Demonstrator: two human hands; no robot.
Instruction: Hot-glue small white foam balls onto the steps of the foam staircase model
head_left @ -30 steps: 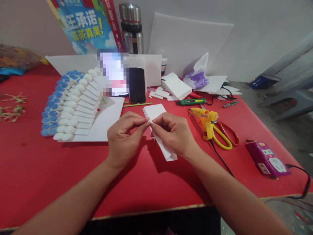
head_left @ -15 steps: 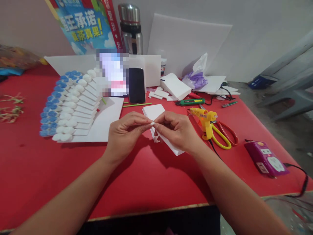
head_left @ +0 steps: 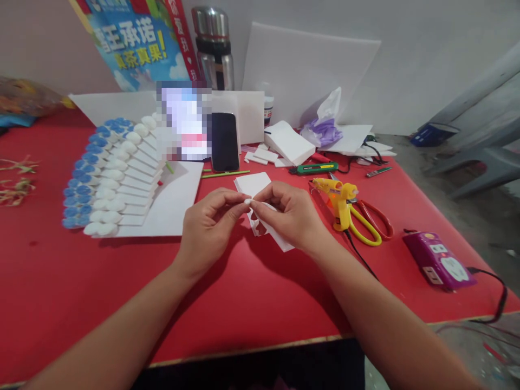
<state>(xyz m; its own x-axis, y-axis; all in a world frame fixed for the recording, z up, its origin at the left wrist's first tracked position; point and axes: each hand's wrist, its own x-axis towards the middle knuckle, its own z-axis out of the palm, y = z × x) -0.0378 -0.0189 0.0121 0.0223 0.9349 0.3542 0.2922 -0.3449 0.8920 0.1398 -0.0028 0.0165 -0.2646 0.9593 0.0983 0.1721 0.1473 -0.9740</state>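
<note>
Between the fingertips of both hands is a small white piece, too small to make out its kind. My left hand pinches it from the left with thumb and forefinger. My right hand is closed on its other side, thumb and forefinger meeting the left fingertips. Beneath the hands lies a stack of white paper, and cut scraps hang by the right hand. To the left, white board pieces with rows of white and blue oval tufts fan out on a white sheet.
A yellow glue gun and scissors lie right of my hands, its cord trailing forward. Farther right sits a purple power box. Behind stand a black phone, a green cutter, a white block and a steel flask.
The white piece shows a little more between the fingertips, as the fingers shift slightly. The whole view has moved a little, so everything appears farther left.
</note>
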